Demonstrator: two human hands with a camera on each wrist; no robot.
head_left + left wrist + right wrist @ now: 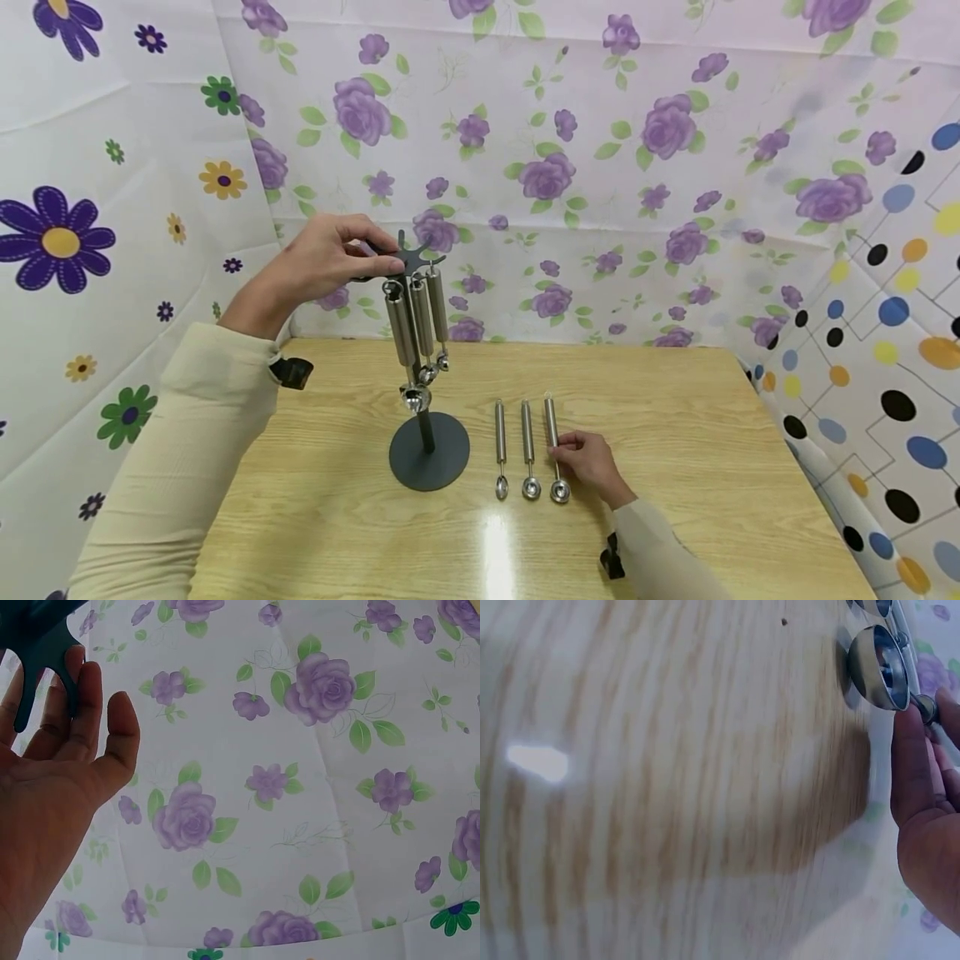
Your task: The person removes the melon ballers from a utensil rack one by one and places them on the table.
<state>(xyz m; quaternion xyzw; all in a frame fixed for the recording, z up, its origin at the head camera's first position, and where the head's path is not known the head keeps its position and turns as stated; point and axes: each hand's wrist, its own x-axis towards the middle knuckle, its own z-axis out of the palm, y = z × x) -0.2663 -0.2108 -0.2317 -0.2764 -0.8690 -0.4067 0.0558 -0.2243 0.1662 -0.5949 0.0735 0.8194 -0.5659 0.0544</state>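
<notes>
A dark metal stand [429, 452] with a round base stands upright on the table, its branched top [415, 260] spreading into several hooks. My left hand [333, 254] holds this top between thumb and fingers; in the left wrist view the fingers [88, 697] are behind the dark prongs. Several steel melon ballers [422, 321] hang from the hooks by their loops, scoops down. On the table right of the stand lie three more steel tools. My right hand [588, 460] pinches the handle of the rightmost melon baller [551, 421], whose round scoop [877, 669] shows in the right wrist view.
A middle melon baller [528, 433] and a left tool with an oval scoop [501, 487] lie side by side, handles pointing away from me. The wooden table [675, 400] meets flowered cloth [600, 208] at the back, with patterned cloth on both sides.
</notes>
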